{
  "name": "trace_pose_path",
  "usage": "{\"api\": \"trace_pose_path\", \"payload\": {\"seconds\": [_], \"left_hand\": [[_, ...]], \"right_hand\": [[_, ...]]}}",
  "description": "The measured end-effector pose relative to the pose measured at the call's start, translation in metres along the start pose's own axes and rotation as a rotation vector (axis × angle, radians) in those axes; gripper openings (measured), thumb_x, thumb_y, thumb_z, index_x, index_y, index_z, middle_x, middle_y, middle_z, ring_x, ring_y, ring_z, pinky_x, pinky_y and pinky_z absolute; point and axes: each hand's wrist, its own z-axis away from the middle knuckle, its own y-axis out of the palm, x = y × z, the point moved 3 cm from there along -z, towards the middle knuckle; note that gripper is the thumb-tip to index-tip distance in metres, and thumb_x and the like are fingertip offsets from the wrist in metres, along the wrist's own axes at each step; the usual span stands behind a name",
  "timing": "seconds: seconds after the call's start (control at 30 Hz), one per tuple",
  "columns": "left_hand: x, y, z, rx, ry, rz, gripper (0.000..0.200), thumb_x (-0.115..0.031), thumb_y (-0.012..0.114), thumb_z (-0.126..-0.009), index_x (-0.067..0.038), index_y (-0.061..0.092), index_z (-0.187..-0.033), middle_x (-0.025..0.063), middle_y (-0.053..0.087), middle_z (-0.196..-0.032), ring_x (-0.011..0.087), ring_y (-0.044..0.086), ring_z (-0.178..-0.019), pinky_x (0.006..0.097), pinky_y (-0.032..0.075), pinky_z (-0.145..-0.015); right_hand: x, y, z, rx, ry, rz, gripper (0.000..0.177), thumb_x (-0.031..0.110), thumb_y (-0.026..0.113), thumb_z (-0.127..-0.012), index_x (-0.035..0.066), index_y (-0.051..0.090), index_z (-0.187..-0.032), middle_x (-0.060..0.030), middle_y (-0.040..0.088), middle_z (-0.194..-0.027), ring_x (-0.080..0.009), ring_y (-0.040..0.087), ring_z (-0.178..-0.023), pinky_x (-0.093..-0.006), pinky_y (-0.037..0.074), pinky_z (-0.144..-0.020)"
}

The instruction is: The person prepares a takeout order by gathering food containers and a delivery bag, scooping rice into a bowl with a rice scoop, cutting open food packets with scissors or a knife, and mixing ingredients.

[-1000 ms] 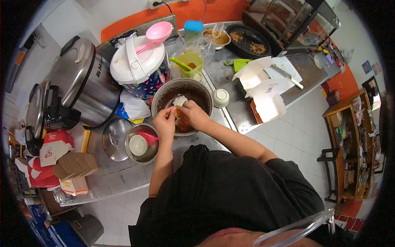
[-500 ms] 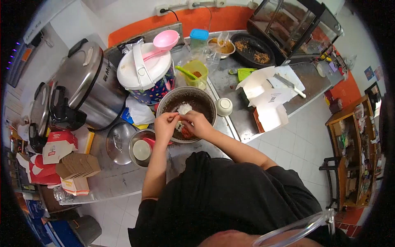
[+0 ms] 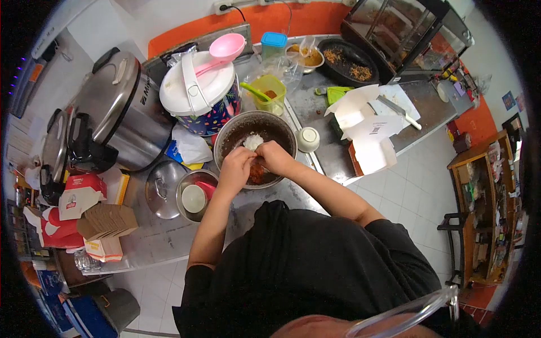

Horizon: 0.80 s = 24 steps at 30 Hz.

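A deep metal pot (image 3: 225,134) with a dark, stained inside stands on the counter in front of me. In it lie a white, rice-like heap (image 3: 253,141) and a red-orange mass (image 3: 258,174) that looks like a spice paste. My left hand (image 3: 236,166) and my right hand (image 3: 274,158) meet over the pot, fingers bent and pressed together at the tips. Whatever they pinch is hidden by the fingers. Just right of the pot sits a small white cup (image 3: 308,139).
Left of the pot are a metal bowl (image 3: 184,209) with a white cup, a lid (image 3: 163,188) and a patterned bucket (image 3: 208,115). Behind it stands a yellow-green container (image 3: 272,104) with a green spoon. Open white boxes (image 3: 376,151) and a knife (image 3: 398,112) lie on the right.
Both hands have shifted slightly farther forward over the pot, and the left one also to the right. The fingers remain together, and more of the red-orange mass shows below them.
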Motion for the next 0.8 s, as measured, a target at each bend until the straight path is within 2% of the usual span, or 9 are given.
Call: {"api": "trace_pose_path", "payload": {"seconds": [0.23,0.3,0.4,0.57,0.63,0.7,0.8], "left_hand": [[-0.002,0.003,0.009,-0.048,0.004,-0.061,0.008,0.003,0.054,-0.070,0.004,0.058,-0.078,0.0155,0.055,-0.076,0.0315,0.055,-0.072,0.0347,0.044,-0.065],[-0.003,0.004,0.013,-0.052,0.016,-0.070,0.008,0.003,0.054,-0.070,0.004,0.057,-0.078,0.0157,0.055,-0.076,0.0316,0.055,-0.072,0.0347,0.044,-0.065],[-0.004,0.005,0.016,-0.069,0.023,-0.084,0.007,0.003,0.054,-0.070,0.004,0.057,-0.077,0.0158,0.055,-0.077,0.0319,0.054,-0.072,0.0349,0.044,-0.065],[0.000,0.008,0.021,-0.084,0.015,-0.084,0.007,0.002,0.054,-0.072,0.003,0.056,-0.078,0.0152,0.055,-0.076,0.0307,0.056,-0.072,0.0341,0.044,-0.064],[0.001,0.009,0.022,-0.102,-0.123,-0.006,0.008,0.000,0.055,-0.073,0.002,0.052,-0.081,0.0161,0.056,-0.078,0.0317,0.056,-0.072,0.0365,0.044,-0.064],[0.004,0.014,0.026,-0.122,-0.155,0.001,0.010,-0.001,0.055,-0.074,0.001,0.050,-0.083,0.0158,0.056,-0.077,0.0312,0.056,-0.071,0.0363,0.044,-0.063],[0.006,0.015,0.025,-0.114,-0.206,-0.018,0.014,-0.004,0.056,-0.076,-0.001,0.045,-0.086,0.0146,0.057,-0.076,0.0287,0.058,-0.071,0.0343,0.045,-0.062]], "right_hand": [[0.005,0.005,-0.002,-0.054,0.033,0.020,0.012,0.008,0.063,-0.059,-0.001,0.061,-0.067,-0.0215,0.055,-0.064,-0.0365,0.056,-0.065,-0.0399,0.045,-0.059],[0.006,0.009,-0.001,0.019,0.018,0.069,0.011,0.007,0.061,-0.059,-0.001,0.060,-0.066,-0.0226,0.055,-0.064,-0.0368,0.056,-0.065,-0.0404,0.045,-0.059],[-0.002,0.021,-0.002,0.019,0.018,0.054,0.011,0.007,0.060,-0.056,-0.002,0.060,-0.061,-0.0232,0.054,-0.060,-0.0374,0.057,-0.061,-0.0411,0.046,-0.056],[0.000,0.023,-0.001,0.029,0.020,0.064,0.013,0.008,0.062,-0.053,-0.002,0.059,-0.061,-0.0231,0.054,-0.060,-0.0369,0.057,-0.062,-0.0399,0.047,-0.058],[0.001,0.022,0.002,-0.017,0.010,0.048,0.013,0.008,0.063,-0.053,-0.002,0.059,-0.060,-0.0229,0.055,-0.060,-0.0368,0.057,-0.062,-0.0396,0.047,-0.059],[0.002,0.024,0.006,0.050,0.042,0.123,0.012,0.008,0.062,-0.056,-0.003,0.058,-0.060,-0.0226,0.055,-0.062,-0.0369,0.057,-0.062,-0.0409,0.046,-0.059],[0.004,0.018,0.012,-0.036,-0.001,0.054,0.010,0.008,0.060,-0.061,-0.001,0.059,-0.065,-0.0200,0.056,-0.069,-0.0354,0.056,-0.070,-0.0400,0.045,-0.064]]}}
